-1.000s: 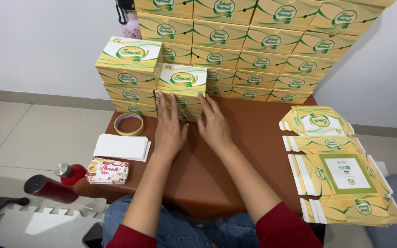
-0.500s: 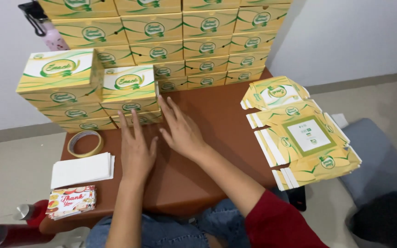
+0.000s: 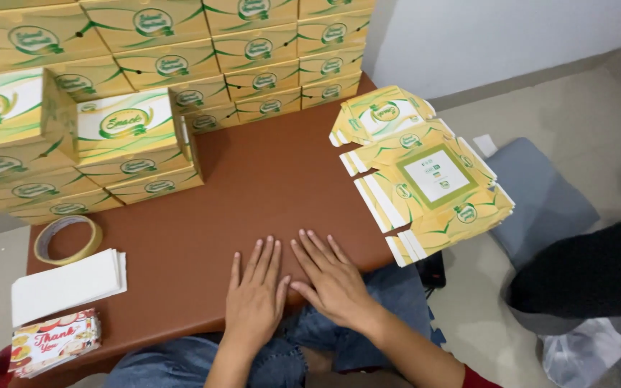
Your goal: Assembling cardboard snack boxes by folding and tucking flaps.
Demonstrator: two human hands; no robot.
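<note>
Head view: left hand and right hand flat on brown bench, fingers spread, gripping nothing. Nearest stock: flat carton blanks overhanging bench's right edge; best drawn singly off top. Assembled yellow boxes stacked behind, closed, contents unseen. Tape roll, white sheets at left.

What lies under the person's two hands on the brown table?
Both the left hand and right hand lie flat, palms down, on the bare brown tabletop near its front edge. Nothing shows beneath them; anything under the palms is hidden.
</note>
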